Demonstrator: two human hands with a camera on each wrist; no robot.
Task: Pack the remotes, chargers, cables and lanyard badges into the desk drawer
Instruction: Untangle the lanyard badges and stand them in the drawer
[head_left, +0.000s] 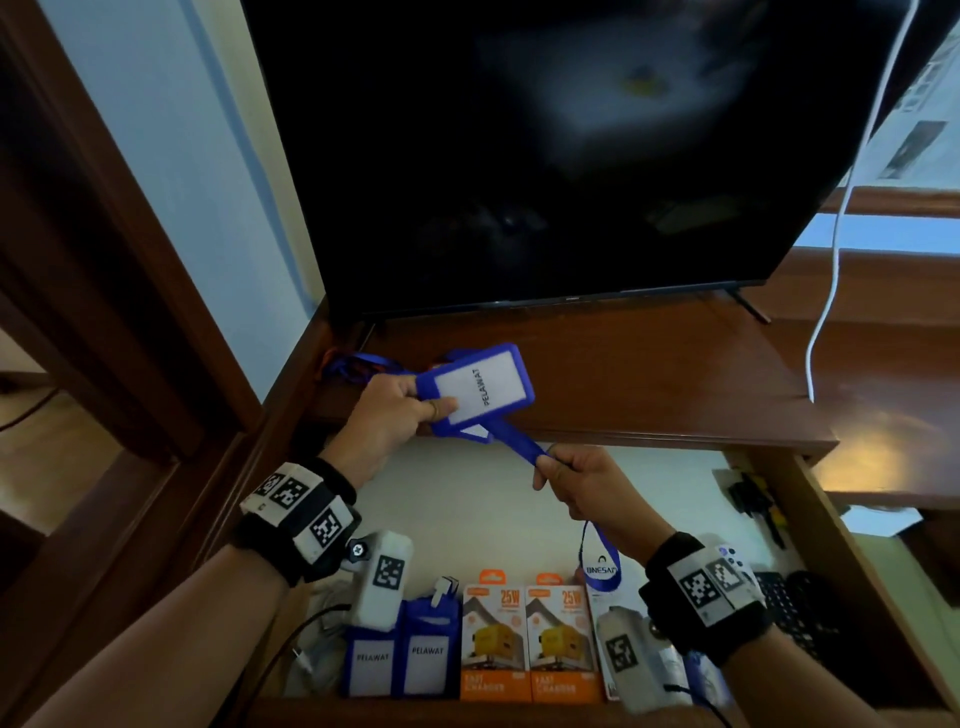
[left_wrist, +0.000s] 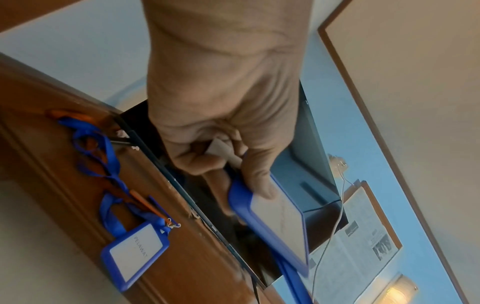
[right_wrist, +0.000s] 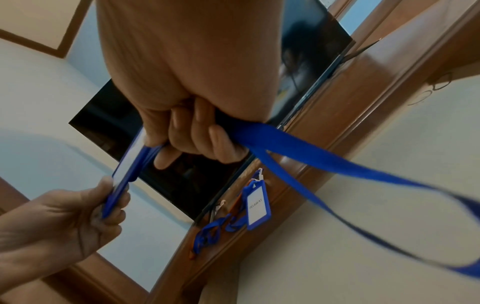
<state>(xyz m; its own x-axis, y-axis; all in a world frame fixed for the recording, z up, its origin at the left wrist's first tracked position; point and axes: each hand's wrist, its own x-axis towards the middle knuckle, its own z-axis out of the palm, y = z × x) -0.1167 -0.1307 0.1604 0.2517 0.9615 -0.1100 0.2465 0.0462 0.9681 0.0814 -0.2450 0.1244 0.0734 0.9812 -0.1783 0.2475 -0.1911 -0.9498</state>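
your left hand (head_left: 387, 415) pinches a blue badge holder (head_left: 475, 389) marked "pelawat" at its short edge, thumb on the face and fingers behind, holding it up above the front edge of the worktop (head_left: 623, 374) and over the open drawer (head_left: 810, 499). your right hand (head_left: 582, 486) is clenched round the blue lanyard strap (head_left: 514, 441) that runs from the holder, and the strap's loop hangs out below your fist toward the drawer. that grip is firm on both sides: one pinching the card, the other fisted on the strap. inside the drawer, along the near edge, two more blue badges (head_left: 397, 660) stand beside two orange charger boxes (head_left: 524, 639), with dark remotes (head_left: 795, 608) to the right. another badge on a tangled blue and orange lanyard (left_wrist: 135, 255) lies on the worktop at the left, just in front of the dark tv screen (head_left: 571, 145). a white cable (head_left: 841, 218) hangs down at the right of the screen.
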